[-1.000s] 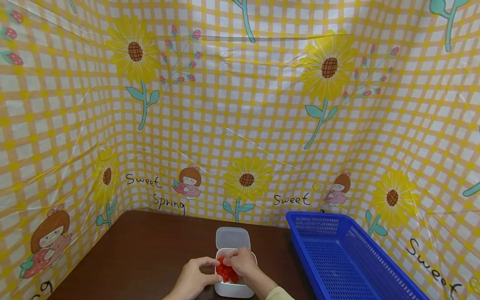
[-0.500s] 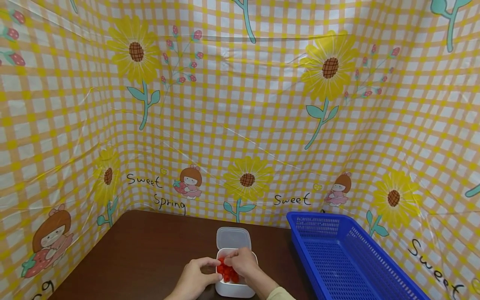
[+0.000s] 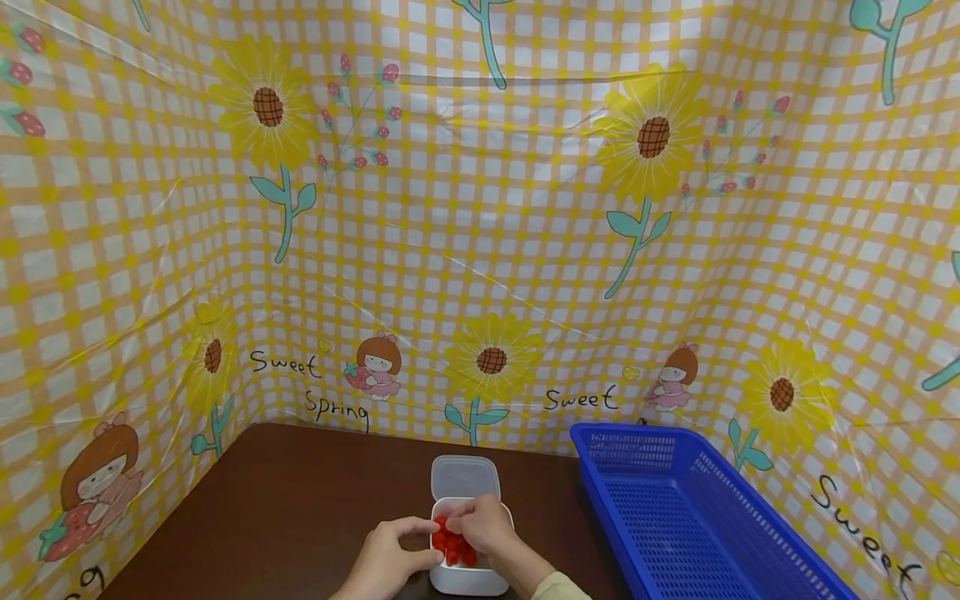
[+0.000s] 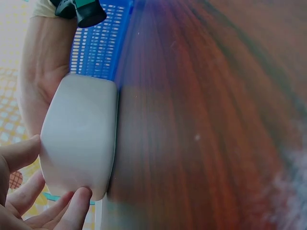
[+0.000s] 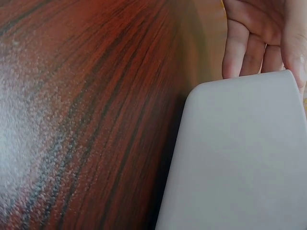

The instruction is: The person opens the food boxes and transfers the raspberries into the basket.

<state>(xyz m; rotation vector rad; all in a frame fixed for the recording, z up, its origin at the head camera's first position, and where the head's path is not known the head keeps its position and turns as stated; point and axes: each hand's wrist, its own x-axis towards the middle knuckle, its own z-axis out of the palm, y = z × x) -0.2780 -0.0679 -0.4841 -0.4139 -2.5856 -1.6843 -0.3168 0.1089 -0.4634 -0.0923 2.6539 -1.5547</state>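
A small white plastic container [image 3: 468, 582] stands on the table with its translucent lid [image 3: 465, 477] flipped back. Several small glossy red pieces [image 3: 453, 547] lie inside; their exact kind is unclear. My left hand [image 3: 384, 554] holds the container's left end, thumb near the front corner. In the left wrist view, fingertips [image 4: 79, 199] touch the white outer wall. Reaching in over the right side, my right hand [image 3: 486, 527] has its bent fingertips down among the red pieces and seems to pinch one. The right wrist view shows the container's outer wall [image 5: 240, 158] and the left hand [image 5: 254, 33] beyond it.
To the right sits a long blue perforated basket [image 3: 600, 492]. Beneath everything is a dark brown wood-grain table [image 3: 315, 492]. A yellow checked cloth [image 3: 480, 250] with flowers hangs behind and on both sides.
Both hands keep nearly the same places at the container. The red pieces look slightly shifted under the right fingertips. The head view has moved a little.
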